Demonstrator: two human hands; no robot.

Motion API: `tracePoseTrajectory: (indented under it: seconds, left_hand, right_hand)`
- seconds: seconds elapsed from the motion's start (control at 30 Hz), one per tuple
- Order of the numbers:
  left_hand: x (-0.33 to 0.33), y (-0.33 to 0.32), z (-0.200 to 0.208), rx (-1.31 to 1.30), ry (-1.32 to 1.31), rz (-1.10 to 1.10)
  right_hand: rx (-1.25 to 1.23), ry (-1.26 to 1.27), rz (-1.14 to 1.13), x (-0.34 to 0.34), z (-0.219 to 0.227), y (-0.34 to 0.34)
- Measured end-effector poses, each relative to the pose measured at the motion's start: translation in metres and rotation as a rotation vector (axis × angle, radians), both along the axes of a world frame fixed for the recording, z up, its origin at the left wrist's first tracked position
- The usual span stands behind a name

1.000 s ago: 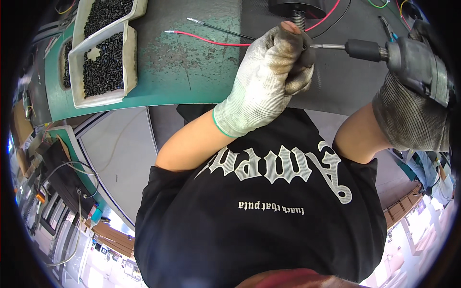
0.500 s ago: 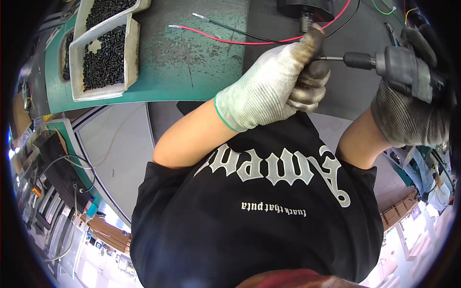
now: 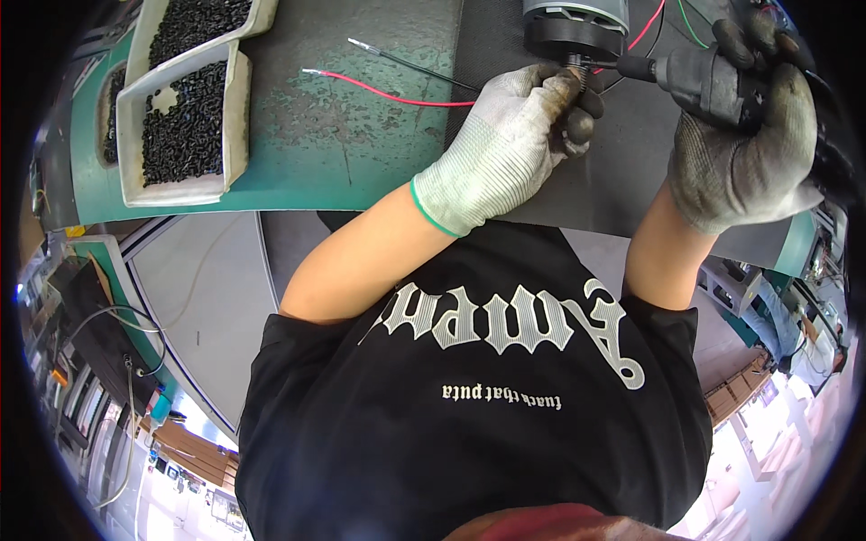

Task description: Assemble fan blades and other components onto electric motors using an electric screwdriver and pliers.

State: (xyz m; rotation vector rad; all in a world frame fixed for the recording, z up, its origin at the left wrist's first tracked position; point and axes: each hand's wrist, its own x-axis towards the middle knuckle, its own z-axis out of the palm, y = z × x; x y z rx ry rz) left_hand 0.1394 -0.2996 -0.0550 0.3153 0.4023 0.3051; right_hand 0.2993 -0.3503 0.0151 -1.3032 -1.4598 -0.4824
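A round electric motor (image 3: pixel 577 38), silver with a black end cap, stands at the top of the head view, its threaded shaft (image 3: pixel 576 63) pointing toward me. My left hand (image 3: pixel 514 135), in a pale glove with dirty fingertips, is closed at that shaft; its fingers partly cover the shaft. In my right hand (image 3: pixel 744 162), also gloved, is a dark power screwdriver (image 3: pixel 704 83). The driver lies sideways, and its thin bit reaches left to the shaft just above my left fingertips. Whether a screw sits at the bit's tip is hidden.
Two white bins (image 3: pixel 236 117) of small black screws stand at the left of the worn green bench (image 3: pixel 307 171). Red (image 3: pixel 388 96) and black (image 3: pixel 415 68) wires with bare tips extend left from behind my left hand. A dark mat (image 3: pixel 631 180) lies under the motor.
The screwdriver has moved up and left, bringing its bit to the motor shaft. My left hand has shifted slightly down and left. More of the motor shows now.
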Motion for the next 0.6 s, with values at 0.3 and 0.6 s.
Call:
tracePoseTrajectory:
  seconds: [0.3,0.6]
  left_hand:
    - [0.003,0.007,0.003,0.180,0.142,-0.066]
    - [-0.016,0.023,0.010,0.034,0.026,-0.039]
  right_hand:
    - [-0.073,-0.141,-0.090,0.013,-0.016,-0.007]
    - [0.027,0.737,0.001,-0.016,0.005,0.021]
